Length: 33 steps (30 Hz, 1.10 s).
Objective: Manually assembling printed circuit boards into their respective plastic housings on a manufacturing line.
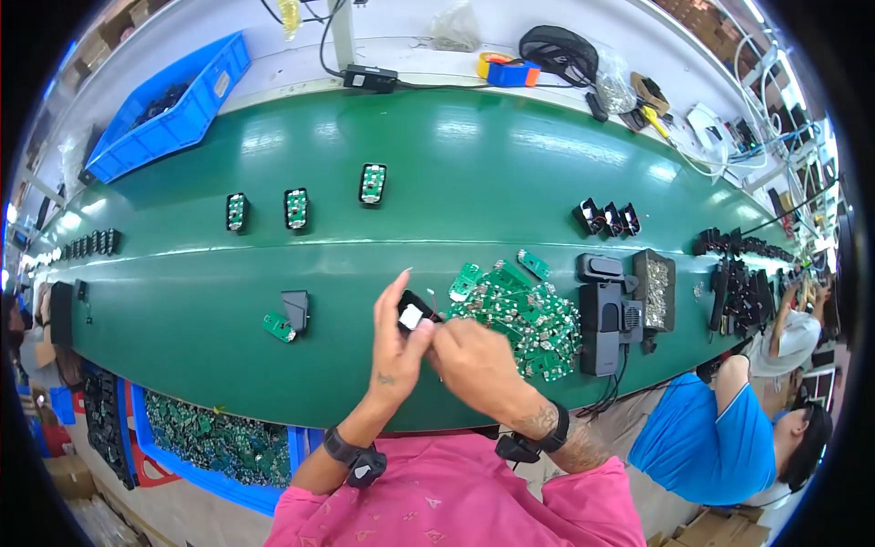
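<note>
My left hand (394,345) holds a small black plastic housing (407,301) over the green table, thumb across its lower edge. Inside the housing lies a white block (411,316), and thin wires stick out at its right side. My right hand (478,363) is closed at the housing's right edge; its fingertips hide whatever they pinch. Just right of my hands spreads a heap of green circuit boards (529,314). To the left, one circuit board (279,326) lies against a dark grey housing piece (296,308).
Three board-filled housings, one here (372,183), stand toward the back. Three black housings (608,219) sit back right. A black device (601,319) and a tray of small parts (656,292) flank the heap. Blue bins (173,114) stand back left and below the front edge. A co-worker (715,438) sits right.
</note>
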Available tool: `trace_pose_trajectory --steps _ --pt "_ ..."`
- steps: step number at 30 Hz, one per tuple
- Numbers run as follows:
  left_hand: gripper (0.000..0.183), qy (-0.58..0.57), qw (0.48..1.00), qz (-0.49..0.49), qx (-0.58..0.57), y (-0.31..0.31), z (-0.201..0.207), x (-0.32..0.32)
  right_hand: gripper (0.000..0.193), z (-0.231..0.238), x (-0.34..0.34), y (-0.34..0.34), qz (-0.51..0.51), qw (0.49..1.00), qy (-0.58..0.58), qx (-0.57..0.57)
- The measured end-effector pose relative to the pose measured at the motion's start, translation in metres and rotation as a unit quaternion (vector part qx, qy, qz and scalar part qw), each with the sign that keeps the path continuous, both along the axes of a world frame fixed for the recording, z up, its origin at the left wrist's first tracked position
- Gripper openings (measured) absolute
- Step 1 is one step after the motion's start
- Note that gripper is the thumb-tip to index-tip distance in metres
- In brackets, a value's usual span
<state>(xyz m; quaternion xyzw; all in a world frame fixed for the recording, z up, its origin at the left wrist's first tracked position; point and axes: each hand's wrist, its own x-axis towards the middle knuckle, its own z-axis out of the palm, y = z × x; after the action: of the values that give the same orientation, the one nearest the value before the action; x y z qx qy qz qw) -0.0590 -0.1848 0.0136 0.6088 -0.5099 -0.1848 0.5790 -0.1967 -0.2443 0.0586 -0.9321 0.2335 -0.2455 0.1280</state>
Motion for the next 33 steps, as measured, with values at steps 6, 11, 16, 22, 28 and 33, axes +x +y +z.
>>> trace_pose_trajectory --steps 6,11,16,22,28,33 --pt "0.052 0.433 0.895 -0.084 0.068 0.028 0.000 0.017 0.030 0.012 -0.045 -0.080 -0.222 0.966 0.132 -0.009" --pt "0.048 0.363 0.924 -0.105 0.065 0.029 -0.007 0.016 0.036 -0.008 -0.088 -0.129 -0.193 0.954 0.227 0.020" --pt "0.048 0.341 0.932 -0.097 0.075 0.035 -0.006 0.013 0.022 -0.011 -0.088 -0.132 -0.220 0.936 0.270 -0.050" --pt "0.043 0.242 0.962 -0.116 0.055 0.039 0.013 0.004 0.018 0.027 -0.035 -0.031 0.034 0.874 -0.053 0.482" --pt "0.042 0.104 0.982 -0.105 0.119 0.047 0.014 0.001 0.011 -0.001 -0.017 0.014 -0.021 0.854 -0.141 0.500" --pt "0.022 0.056 0.990 -0.084 0.100 0.054 -0.008 -0.003 0.012 0.006 -0.008 0.032 0.043 0.906 -0.118 0.405"
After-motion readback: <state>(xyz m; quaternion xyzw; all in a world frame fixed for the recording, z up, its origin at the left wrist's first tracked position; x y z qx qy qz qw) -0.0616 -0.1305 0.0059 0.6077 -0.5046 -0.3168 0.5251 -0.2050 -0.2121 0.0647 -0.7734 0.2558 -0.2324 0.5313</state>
